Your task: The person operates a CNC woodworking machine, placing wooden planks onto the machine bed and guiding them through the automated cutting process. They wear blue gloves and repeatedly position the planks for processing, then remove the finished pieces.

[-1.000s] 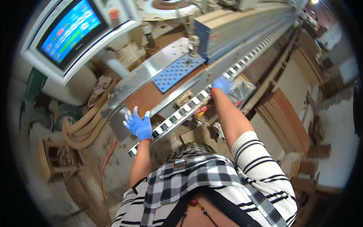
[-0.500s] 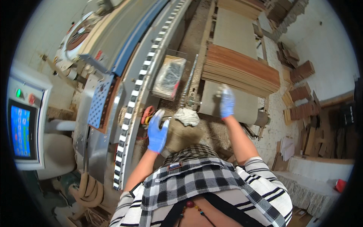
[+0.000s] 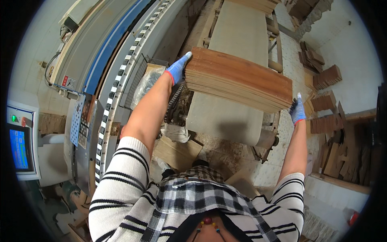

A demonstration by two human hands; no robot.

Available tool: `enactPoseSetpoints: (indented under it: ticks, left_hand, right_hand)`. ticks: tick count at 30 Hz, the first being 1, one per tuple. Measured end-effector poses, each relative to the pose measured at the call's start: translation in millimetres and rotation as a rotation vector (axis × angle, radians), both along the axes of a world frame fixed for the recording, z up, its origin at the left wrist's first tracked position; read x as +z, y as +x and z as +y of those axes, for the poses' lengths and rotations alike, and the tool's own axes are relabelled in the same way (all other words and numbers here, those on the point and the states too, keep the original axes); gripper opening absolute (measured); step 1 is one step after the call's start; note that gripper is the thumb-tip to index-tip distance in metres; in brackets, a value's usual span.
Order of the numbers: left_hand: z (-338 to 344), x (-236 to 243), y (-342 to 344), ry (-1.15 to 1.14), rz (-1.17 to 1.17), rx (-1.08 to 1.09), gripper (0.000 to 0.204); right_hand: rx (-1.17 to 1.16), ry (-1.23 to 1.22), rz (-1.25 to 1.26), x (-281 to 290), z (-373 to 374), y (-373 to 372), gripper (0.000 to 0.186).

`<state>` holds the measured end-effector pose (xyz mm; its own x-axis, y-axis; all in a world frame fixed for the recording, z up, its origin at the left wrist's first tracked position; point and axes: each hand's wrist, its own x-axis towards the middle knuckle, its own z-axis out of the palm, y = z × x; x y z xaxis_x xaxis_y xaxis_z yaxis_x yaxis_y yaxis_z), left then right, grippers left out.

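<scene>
A stack of long wooden boards (image 3: 242, 76) with reddish-brown top faces lies across a pale conveyor belt (image 3: 223, 117). Both arms stretch forward around it. My left hand (image 3: 178, 69), in a blue and white glove, is laid against the stack's left end with its fingers extended. At the opposite end my right hand (image 3: 298, 109), gloved alike, touches the boards with straight fingers pointing away from me. Its palm side is partly hidden. The boards' edges show as several thin layers along the near side.
Left of the belt runs a machine with a black-and-white toothed strip (image 3: 117, 88) and a lit control screen (image 3: 19, 148). A wire basket (image 3: 137, 82) holds a plastic-wrapped bundle. White cloth (image 3: 176, 133) hangs near the belt's corner. Board stacks (image 3: 327, 77) stand along the right wall.
Both hands have reached forward and apart, from near my body and the belt to the stack's two ends. The stack sits slightly further left in view, and my viewpoint has shifted.
</scene>
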<state>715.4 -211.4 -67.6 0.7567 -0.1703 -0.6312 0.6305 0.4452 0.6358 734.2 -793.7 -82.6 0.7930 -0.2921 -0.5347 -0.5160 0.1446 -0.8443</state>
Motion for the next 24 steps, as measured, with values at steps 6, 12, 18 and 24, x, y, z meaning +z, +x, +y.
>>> enactPoseSetpoints:
  ticks: [6,12,18,24]
  left_hand:
    - [-18,14,0,0.202,-0.032,-0.024,0.070]
    - [-31,11,-39,0.271,-0.071,-0.082,0.069]
    - [-56,32,-80,0.038,-0.006,0.129,0.079]
    - [-63,28,-92,0.072,-0.147,0.159,0.077]
  right_hand:
    - [0.102,0.330,-0.041,12,44,11,0.072]
    - [0.121,0.386,-0.069,12,35,11,0.070]
    - [0.164,0.444,-0.033,9,14,19,0.070]
    - [0.193,0.435,-0.074,6,14,14,0.066]
